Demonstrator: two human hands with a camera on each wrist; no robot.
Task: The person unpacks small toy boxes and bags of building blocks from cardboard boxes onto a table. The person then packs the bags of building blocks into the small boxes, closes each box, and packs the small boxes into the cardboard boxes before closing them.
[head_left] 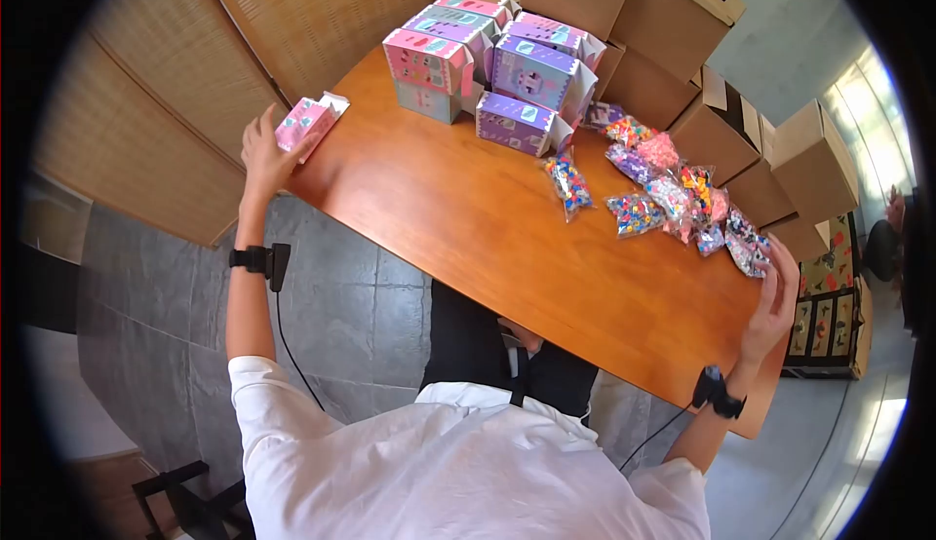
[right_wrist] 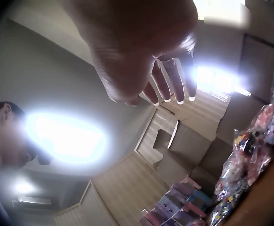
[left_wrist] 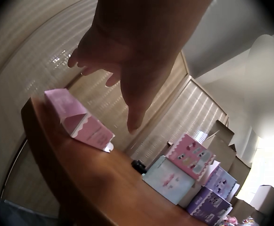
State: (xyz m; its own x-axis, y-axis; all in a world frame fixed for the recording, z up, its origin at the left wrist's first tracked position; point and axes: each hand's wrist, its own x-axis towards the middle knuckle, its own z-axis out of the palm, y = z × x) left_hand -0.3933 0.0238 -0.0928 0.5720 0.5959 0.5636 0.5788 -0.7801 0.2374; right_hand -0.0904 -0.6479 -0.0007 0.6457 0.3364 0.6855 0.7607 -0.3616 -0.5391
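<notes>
Your left hand [head_left: 265,158] was just beside a pink box [head_left: 304,127], table's [head_left: 419,209] left end; your right hand [head_left: 772,304] near bagged coloured pieces [head_left: 669,194], right end. Printed boxes [head_left: 531,74] stood stacked far side, cardboard boxes [head_left: 673,19] far right.

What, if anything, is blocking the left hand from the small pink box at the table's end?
Nothing visible: the left wrist view shows a clear gap between the left hand and the small pink box. The stacked boxes stand off to the right.

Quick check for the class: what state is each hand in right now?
Left hand: open, holding nothing, beside the pink carton.
Right hand: open, holding nothing, near a plastic bag of beads.
</notes>
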